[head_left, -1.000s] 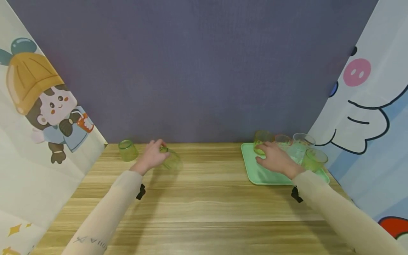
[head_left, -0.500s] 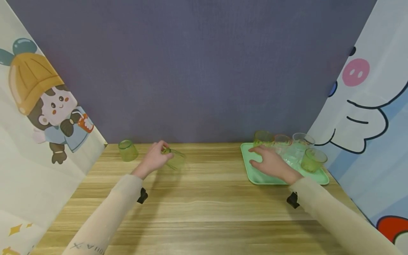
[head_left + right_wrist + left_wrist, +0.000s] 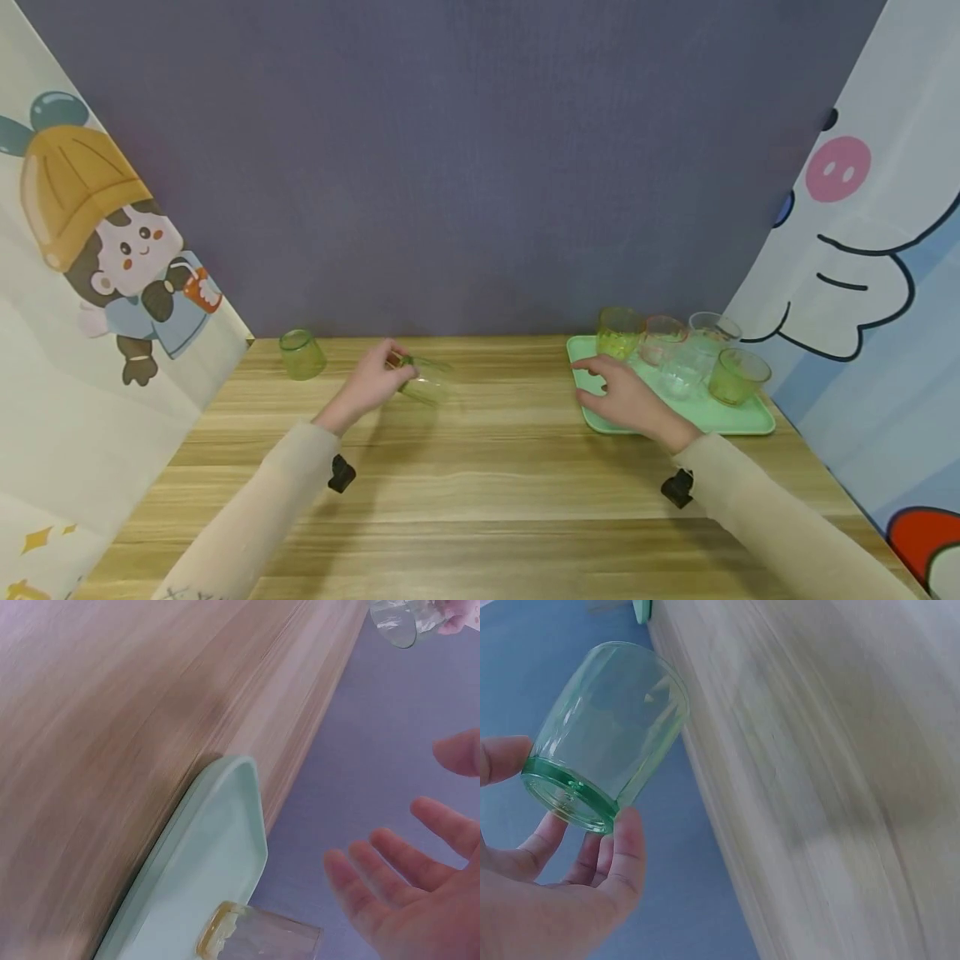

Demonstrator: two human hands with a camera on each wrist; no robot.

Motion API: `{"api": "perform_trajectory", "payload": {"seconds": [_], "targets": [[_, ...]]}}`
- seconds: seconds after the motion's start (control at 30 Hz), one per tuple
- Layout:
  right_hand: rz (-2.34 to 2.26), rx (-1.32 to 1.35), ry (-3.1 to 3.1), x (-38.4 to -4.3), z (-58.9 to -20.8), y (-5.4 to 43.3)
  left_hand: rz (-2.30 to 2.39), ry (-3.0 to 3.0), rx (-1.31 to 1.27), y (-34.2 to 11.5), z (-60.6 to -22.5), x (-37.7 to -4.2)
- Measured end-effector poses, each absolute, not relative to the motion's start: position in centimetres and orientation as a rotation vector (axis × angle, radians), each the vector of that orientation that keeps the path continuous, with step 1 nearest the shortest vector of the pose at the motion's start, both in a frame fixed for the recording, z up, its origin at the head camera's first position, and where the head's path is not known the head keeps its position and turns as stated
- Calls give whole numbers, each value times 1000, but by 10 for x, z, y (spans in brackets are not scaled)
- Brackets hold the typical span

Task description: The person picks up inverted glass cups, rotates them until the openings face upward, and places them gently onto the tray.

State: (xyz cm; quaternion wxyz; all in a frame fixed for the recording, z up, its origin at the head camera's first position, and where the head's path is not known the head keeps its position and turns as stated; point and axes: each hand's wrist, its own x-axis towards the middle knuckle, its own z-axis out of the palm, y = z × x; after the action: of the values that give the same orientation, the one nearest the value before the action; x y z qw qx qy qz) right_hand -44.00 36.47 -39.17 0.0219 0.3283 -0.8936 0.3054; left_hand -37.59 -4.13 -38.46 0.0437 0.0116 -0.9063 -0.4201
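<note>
My left hand (image 3: pixel 372 382) grips a clear green drinking glass (image 3: pixel 429 383) around its thick base, above the table. The glass is tilted on its side, its mouth toward the right. In the left wrist view, thumb and fingers pinch the base of this glass (image 3: pixel 604 712). My right hand (image 3: pixel 628 397) hovers over the left part of the mint-green tray (image 3: pixel 720 422), fingers spread and holding nothing. In the right wrist view, the open hand (image 3: pixel 424 889) is apart from the yellow-based glass (image 3: pixel 274 934) on the tray.
On the tray stand several glasses: a yellow one (image 3: pixel 618 329), a pinkish one (image 3: pixel 663 335), clear ones (image 3: pixel 681 379) and a yellow-green one (image 3: pixel 738 379). Another green glass (image 3: pixel 302 357) stands at the table's far left. A dark panel (image 3: pixel 480 208) rises behind the wooden table (image 3: pixel 480 467).
My left hand has carried the green glass a little to the right. My right hand has drawn left and nearer, away from the yellow glass, which stays on the tray.
</note>
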Motion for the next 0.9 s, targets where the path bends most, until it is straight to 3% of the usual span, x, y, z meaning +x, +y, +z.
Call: {"api": "perform_trajectory", "payload": {"seconds": [0.9], "targets": [[1309,1033,-2674,-424,-398,340,-1697,-2637,-2,-19,-390,-359]]}}
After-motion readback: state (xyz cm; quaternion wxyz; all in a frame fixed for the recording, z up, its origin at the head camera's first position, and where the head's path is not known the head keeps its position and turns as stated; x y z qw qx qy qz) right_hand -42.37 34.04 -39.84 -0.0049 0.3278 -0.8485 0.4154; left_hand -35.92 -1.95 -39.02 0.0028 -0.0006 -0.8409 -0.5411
